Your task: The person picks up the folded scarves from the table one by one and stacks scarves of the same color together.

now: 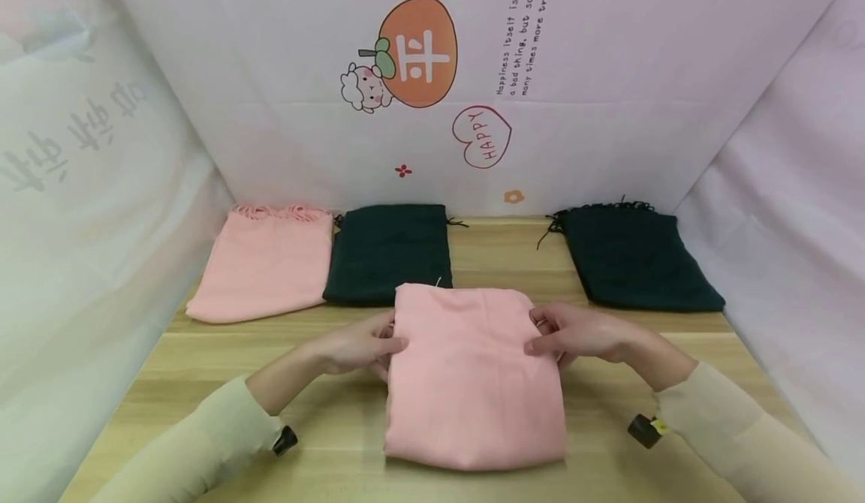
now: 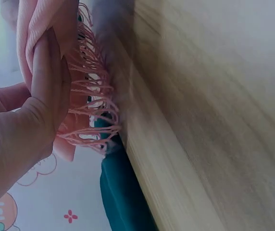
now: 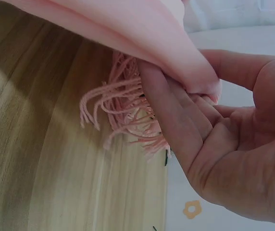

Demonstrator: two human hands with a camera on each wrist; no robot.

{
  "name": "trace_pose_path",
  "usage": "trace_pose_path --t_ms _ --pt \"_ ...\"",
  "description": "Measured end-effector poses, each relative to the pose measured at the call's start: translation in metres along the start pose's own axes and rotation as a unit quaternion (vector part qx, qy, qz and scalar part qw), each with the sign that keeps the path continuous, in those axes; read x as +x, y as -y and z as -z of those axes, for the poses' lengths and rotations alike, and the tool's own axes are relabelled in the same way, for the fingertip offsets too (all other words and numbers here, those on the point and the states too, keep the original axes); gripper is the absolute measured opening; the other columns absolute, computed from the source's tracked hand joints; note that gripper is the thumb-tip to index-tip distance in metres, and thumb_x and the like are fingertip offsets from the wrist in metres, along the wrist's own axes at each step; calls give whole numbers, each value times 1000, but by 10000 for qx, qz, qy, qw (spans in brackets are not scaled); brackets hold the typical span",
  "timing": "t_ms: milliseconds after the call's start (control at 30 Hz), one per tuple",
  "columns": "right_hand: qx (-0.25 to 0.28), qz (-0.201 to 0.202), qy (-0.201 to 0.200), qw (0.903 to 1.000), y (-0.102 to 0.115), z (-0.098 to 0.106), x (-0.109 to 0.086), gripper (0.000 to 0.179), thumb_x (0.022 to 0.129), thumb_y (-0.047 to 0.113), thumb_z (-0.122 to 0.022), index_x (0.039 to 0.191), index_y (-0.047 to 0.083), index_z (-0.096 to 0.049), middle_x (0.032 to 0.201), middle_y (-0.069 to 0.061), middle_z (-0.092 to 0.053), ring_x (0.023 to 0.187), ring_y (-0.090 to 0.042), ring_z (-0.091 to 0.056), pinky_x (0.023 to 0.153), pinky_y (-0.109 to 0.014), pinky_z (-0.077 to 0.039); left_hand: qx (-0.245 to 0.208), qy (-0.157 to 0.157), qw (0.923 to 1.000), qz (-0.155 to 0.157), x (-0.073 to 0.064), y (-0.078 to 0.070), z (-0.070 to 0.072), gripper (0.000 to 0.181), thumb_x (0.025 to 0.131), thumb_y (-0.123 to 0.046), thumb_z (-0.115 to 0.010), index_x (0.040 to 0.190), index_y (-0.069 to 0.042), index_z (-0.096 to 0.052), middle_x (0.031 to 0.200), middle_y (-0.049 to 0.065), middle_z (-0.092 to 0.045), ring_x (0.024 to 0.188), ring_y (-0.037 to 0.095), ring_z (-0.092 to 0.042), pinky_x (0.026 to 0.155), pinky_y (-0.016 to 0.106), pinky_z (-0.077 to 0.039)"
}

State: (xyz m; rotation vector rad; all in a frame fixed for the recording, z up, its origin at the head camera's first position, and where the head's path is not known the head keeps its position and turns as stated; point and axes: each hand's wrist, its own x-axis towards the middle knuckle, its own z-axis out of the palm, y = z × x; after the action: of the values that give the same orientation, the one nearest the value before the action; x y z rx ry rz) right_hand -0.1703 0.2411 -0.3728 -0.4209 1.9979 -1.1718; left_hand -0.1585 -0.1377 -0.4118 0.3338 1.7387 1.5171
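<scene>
Two hands grip one folded pink cloth (image 1: 473,383) over the wooden table (image 1: 500,255), the left hand (image 1: 361,345) and right hand (image 1: 581,334) partly closed on opposite edges; beyond it lie a second pink cloth (image 1: 270,263) to its left, a dark green cloth (image 1: 392,251) just behind and another green cloth (image 1: 638,259) to its right: two per colour. In the left wrist view, pink fringe (image 2: 87,82) hangs beneath it. In the right wrist view, thumb and fingers sandwich its edge. Positioning it seems in hand; the next move probably calls for level hands.
</scene>
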Motion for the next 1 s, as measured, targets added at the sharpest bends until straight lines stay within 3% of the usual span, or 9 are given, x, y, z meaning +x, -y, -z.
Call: trace_pose_path --t_ms 167,333,500,767,1000 --pt "146 15 257 9996 3 1 -4 28 98 18 -70 114 -3 -60 89 -13 -70 82 -23 -71 72 -44 -62 -155 86 9998 -35 -10 -1 -4 59 110 -14 -48 160 -9 -17 128 24 -56 100 30 -70 80 44 -61" --pt "283 -44 546 9981 3 -1 -4 29 99 18 -70 117 -3 -60 87 -14 -72 79 -22 -72 72 -45 -62 -238 222 9995 -28 -18 -1 -10 52 110 -13 -48 155 -4 -24 126 21 -61 101 31 -71 81 46 -61" --pt "447 -127 717 9963 -1 -7 0 31 99 17 -68 121 -3 -60 97 -20 -74 82 -26 -75 73 -46 -62 -279 247 9993 23 -22 4 -13 44 110 -11 -46 150 -1 -31 121 20 -64 99 32 -71 80 45 -61" --pt "556 -303 441 9970 -14 -17 12 32 98 18 -69 122 -2 -61 98 -19 -75 84 -28 -75 73 -47 -62 -327 173 9993 110 -16 15 -11 51 110 -11 -45 155 -2 -22 124 21 -62 101 32 -71 79 45 -62" --pt "360 -431 41 9984 -20 -16 20 35 100 20 -67 126 -3 -58 96 -14 -74 83 -25 -73 75 -44 -62 -58 -266 9992 285 -8 20 -5 58 110 -10 -46 160 -6 -17 124 22 -60 98 31 -71 77 45 -62"
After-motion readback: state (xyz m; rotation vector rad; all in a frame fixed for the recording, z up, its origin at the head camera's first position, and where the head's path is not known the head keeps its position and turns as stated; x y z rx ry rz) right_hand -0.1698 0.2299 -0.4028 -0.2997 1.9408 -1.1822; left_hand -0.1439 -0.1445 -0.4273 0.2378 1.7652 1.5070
